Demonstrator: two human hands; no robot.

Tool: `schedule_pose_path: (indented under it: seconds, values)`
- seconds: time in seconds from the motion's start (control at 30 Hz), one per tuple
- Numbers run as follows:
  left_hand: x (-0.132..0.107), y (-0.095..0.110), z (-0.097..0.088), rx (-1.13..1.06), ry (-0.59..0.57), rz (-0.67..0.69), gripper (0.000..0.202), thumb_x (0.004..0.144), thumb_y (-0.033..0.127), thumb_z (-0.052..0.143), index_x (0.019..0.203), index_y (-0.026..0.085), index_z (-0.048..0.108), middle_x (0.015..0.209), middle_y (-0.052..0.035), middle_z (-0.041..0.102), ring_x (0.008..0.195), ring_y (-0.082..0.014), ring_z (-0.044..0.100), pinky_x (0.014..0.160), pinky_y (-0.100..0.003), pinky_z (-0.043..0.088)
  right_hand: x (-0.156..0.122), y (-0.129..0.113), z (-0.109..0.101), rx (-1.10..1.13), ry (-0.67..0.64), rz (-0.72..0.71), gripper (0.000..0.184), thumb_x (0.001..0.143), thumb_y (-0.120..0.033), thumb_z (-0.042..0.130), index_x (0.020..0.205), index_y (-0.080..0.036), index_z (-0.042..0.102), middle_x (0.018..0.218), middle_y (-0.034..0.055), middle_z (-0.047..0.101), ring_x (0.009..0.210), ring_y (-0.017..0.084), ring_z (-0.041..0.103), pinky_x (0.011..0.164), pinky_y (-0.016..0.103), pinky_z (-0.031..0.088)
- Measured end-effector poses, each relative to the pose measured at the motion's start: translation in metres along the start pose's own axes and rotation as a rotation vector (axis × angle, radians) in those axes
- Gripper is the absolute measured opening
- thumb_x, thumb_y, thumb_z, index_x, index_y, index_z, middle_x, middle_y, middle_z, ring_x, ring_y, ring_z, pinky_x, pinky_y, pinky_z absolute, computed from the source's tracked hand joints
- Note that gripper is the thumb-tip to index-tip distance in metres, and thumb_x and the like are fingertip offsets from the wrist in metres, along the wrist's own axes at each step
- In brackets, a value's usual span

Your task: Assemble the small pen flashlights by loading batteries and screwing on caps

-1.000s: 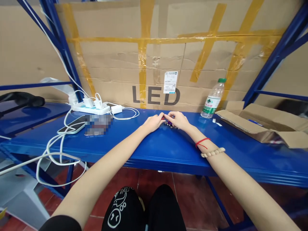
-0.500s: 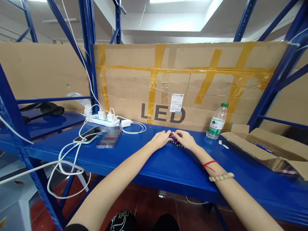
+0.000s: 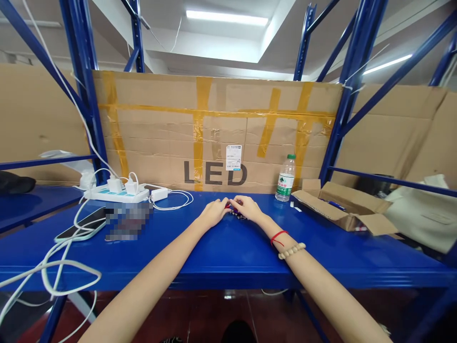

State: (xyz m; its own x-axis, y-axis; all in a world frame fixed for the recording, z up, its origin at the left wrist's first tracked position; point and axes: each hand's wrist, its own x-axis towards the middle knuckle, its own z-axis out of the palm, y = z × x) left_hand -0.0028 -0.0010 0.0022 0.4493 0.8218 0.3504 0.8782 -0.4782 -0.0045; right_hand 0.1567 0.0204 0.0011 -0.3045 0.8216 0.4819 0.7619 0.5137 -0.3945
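The right hand partly hides a small, indistinct dark item.

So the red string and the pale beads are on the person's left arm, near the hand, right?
Wrong arm: the head view shows the red string and the pale beads on the right arm, near the right hand.

Clg light is on abv blue rack & red flr.

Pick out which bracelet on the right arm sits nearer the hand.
The red string bracelet: it lies between the right hand and the pale beaded bracelet, which sits higher up the forearm.
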Motion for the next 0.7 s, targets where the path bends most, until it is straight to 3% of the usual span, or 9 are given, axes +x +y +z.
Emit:
schedule_pose_path:
  seconds: [0.7]
  values:
    - [0.0061,-0.0075,0.0084,-0.055,0.013,-0.016,0.030,0.090,0.037,0.030,0.107,0.016,0.041,0.093,-0.0099,0.057,0.089,-0.0213,0.056,0.077,-0.031,0.043,0.0069,0.0084,0.0045,0.057,0.020,-0.046,0.039,0.078,-0.055,0.043,0.074,-0.020,0.059,0.070,-0.0004,0.064,0.061,0.011,0.053,0.053,0.021,0.032]
